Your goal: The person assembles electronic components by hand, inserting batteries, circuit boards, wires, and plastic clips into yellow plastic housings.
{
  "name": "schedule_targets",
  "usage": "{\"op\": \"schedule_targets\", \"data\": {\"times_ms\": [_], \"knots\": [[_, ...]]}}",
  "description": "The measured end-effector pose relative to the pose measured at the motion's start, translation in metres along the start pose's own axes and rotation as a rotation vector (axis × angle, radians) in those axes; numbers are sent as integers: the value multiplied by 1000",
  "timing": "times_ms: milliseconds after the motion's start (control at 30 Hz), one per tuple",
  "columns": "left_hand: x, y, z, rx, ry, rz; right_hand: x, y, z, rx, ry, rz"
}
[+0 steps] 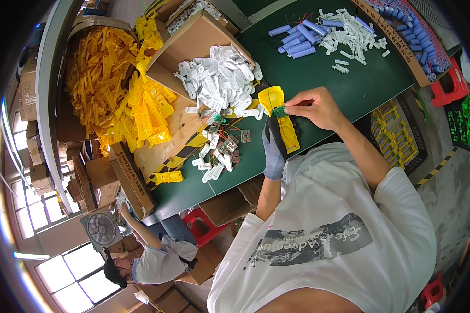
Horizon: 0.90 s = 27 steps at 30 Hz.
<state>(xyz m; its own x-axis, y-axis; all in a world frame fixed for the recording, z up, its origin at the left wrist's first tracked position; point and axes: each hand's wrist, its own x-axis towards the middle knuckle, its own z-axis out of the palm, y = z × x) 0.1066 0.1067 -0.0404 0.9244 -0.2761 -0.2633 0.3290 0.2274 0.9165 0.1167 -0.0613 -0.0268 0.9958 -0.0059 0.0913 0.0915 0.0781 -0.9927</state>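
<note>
In a grey and black glove, my left hand (274, 150) is closed around a long yellow plastic housing (289, 134) at the near edge of the green table. My bare right hand (318, 108) pinches a small green circuit board (279, 111) against the housing's middle. A thin dark wire runs over the upper part of the housing. To the left lie wired circuit boards with white plastic pieces (225, 151) in a loose heap. Another yellow housing (168, 177) rests by the table's left edge.
A tilted carton (164, 60) spills white plastic parts (219, 78). Yellow housings (102, 78) fill a large container at left. Blue cylindrical cells (300, 39) and small white brackets (352, 39) lie at the back. A crate of yellow assemblies (394, 133) stands right; another person (159, 255) sits lower left.
</note>
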Motion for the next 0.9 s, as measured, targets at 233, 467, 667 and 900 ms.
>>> {"op": "schedule_targets", "data": {"times_ms": [233, 467, 667, 900], "knots": [[1, -1, 2, -49, 56, -16, -6, 6, 19, -99, 17, 40], [2, -1, 2, 84, 62, 115, -9, 8, 29, -284, 42, -113], [3, -17, -2, 24, 125, 162, -10, 7, 31, -456, 47, -201], [2, -17, 1, -23, 178, 161, -8, 6, 32, -450, 61, -218]]}}
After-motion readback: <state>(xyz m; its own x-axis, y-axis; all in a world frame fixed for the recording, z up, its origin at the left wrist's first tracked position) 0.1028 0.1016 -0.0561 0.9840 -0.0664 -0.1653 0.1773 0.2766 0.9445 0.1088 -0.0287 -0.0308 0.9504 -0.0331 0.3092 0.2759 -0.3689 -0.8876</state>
